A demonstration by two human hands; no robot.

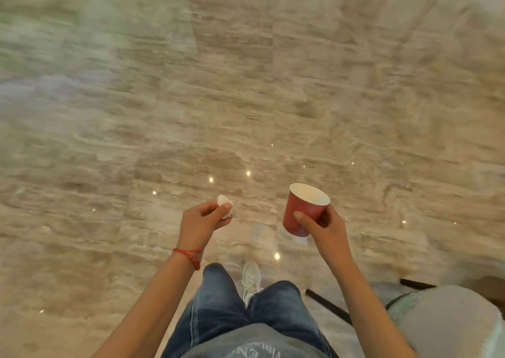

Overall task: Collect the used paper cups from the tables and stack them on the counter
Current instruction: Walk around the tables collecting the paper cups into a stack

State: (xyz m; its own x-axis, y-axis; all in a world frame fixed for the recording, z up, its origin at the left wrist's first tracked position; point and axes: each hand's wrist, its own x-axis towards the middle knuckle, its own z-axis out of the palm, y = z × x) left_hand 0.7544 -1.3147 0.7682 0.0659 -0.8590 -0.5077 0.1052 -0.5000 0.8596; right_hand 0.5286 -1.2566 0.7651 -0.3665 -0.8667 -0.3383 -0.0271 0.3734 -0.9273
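A red paper cup [300, 207] with a white inside is held upright and slightly tilted in my right hand [321, 228], fingers curled round its lower half. A second rim may show under it, but I cannot tell. My left hand [203, 222] pinches a small crumpled white paper wad [225, 204] between thumb and fingers. Both hands are raised over the floor in front of me. No table or counter is in view.
Glossy beige marble floor [246, 98] fills the view, blurred by motion. A grey upholstered chair [448, 319] with dark legs stands at the lower right. My jeans and a white shoe [251, 278] show below.
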